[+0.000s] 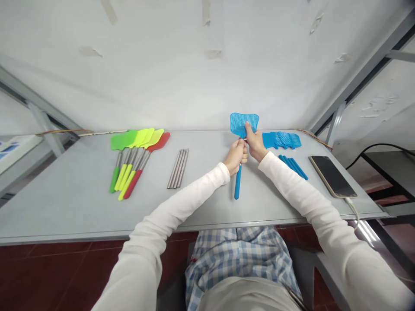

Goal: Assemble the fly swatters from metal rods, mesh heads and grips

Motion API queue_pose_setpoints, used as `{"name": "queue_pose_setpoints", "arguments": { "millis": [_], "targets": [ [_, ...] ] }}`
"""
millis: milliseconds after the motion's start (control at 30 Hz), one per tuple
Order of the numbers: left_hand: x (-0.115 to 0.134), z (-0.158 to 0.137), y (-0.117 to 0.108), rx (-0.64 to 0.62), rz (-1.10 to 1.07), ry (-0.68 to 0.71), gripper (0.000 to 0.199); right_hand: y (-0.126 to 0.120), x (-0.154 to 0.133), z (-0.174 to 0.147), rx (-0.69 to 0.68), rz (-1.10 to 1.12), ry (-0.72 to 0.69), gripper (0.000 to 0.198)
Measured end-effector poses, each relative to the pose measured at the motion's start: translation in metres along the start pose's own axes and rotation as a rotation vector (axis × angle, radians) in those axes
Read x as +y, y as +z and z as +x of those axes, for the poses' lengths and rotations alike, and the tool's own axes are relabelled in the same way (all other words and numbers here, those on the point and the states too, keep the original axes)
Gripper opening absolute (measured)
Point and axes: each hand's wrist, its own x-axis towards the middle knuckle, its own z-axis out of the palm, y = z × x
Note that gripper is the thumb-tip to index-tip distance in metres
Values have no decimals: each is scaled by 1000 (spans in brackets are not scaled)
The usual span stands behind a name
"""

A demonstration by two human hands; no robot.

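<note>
A blue fly swatter [237, 183] is between my two hands over the grey table, its mesh head up and its handle pointing toward me. My left hand [236, 156] is wrapped round the shaft just below the head. With the thumb on the mesh, my right hand [255, 141] grips the lower part of the head. Right of my hands lie several blue swatter heads [281, 140], overlapping, and several blue handles [293, 167]. To the left, several bare metal rods [178, 168] lie side by side.
Several whole fly swatters in green, yellow and red [138, 160] lie fanned at the left of the table [81, 198]. A phone [333, 176] with a white cable sits near the right edge. The wall stands directly behind the table, with metal frame bars at both sides.
</note>
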Motion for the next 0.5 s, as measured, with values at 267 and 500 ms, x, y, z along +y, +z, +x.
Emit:
{"name": "queue_pose_setpoints", "arguments": {
  "millis": [267, 500],
  "targets": [
    [3, -57, -15, -61, -56, -34, 30, -29, -42, 43, 236, 81, 78, 42],
    [40, -49, -40, -178, -370, -83, 33, -52, -19, 37, -6, -44, 129, 34]
  ]
}}
